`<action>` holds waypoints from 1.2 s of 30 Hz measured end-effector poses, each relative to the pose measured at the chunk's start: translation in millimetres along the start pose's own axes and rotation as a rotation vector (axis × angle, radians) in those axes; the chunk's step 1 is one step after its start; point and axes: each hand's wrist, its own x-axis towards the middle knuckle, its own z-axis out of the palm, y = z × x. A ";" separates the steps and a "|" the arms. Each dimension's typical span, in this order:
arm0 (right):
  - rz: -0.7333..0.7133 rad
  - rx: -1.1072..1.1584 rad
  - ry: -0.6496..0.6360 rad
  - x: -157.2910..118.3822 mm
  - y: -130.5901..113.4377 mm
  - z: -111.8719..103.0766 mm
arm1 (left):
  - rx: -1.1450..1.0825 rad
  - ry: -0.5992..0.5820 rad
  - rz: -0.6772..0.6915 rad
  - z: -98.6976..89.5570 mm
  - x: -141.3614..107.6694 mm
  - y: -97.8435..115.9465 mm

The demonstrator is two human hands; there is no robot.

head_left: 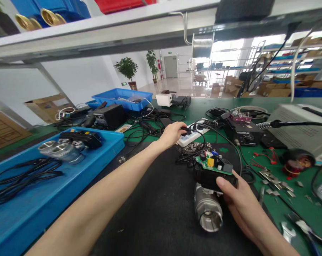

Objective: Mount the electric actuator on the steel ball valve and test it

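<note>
My left hand reaches far forward, its fingers closed around a black plug at the white power strip. Whether the plug is fully seated I cannot tell. My right hand grips the black housing of a motorized ball valve from its right side. A green circuit board with a yellow component lies exposed on top of that housing. The steel valve body sits below, its threaded opening facing me. Coiled black cable lies just behind the valve.
At left, a blue tray holds steel valve bodies and black cables. A soldering station and grey instrument stand at right, near a wrench and pliers. A shelf crosses overhead, with a solder wire spool hanging below.
</note>
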 end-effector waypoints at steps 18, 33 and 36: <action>0.005 0.069 0.049 4.0 -6.3 7.7 | 0.023 -0.177 0.148 4.2 18.6 -42.6; 0.024 -0.011 0.040 18.8 -1.9 0.4 | -0.034 -0.046 -0.048 22.7 -17.3 -7.7; 0.041 -0.006 0.054 20.9 0.7 -4.4 | -0.145 0.062 -0.122 24.8 -46.3 25.4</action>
